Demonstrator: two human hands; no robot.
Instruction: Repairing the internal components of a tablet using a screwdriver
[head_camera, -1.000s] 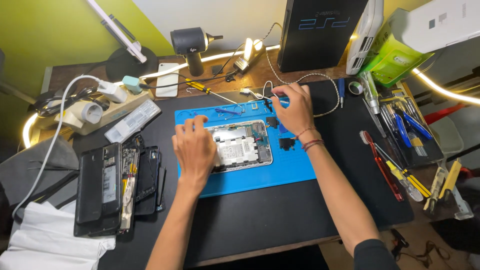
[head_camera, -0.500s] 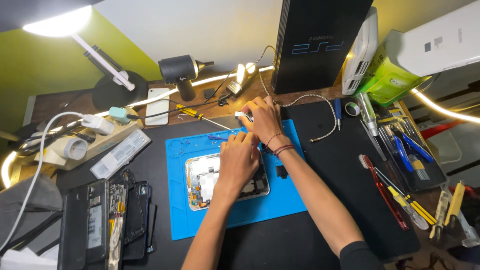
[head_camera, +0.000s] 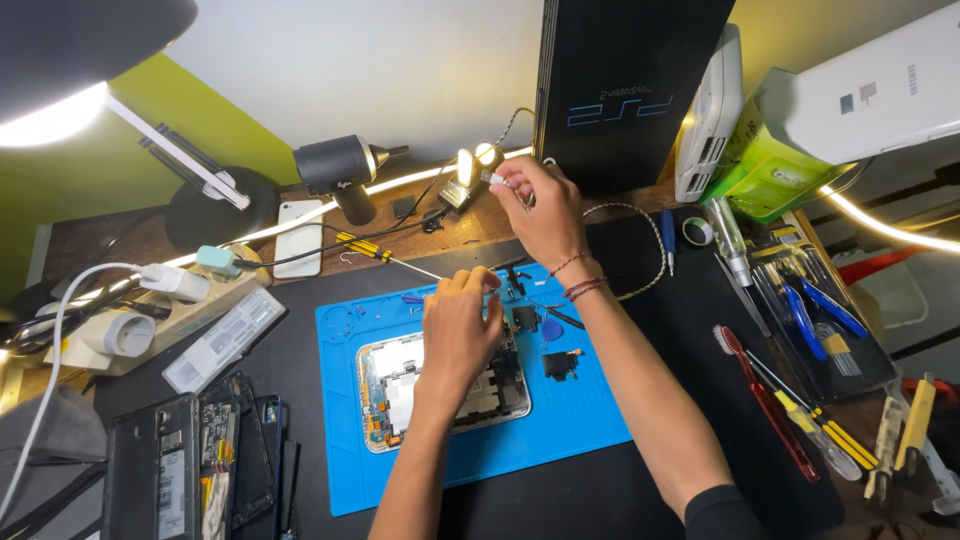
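A small white piece (head_camera: 497, 179) sits pinched between the closed fingertips of the right hand (head_camera: 540, 210), raised just in front of the tall black console (head_camera: 625, 90). Below those fingers, the left hand (head_camera: 458, 330) rests with curled fingers on the opened tablet (head_camera: 400, 385), whether gripping anything I cannot tell. The tablet lies on the blue mat (head_camera: 590, 420), a yellow-handled screwdriver (head_camera: 375, 253) left of the fingers.
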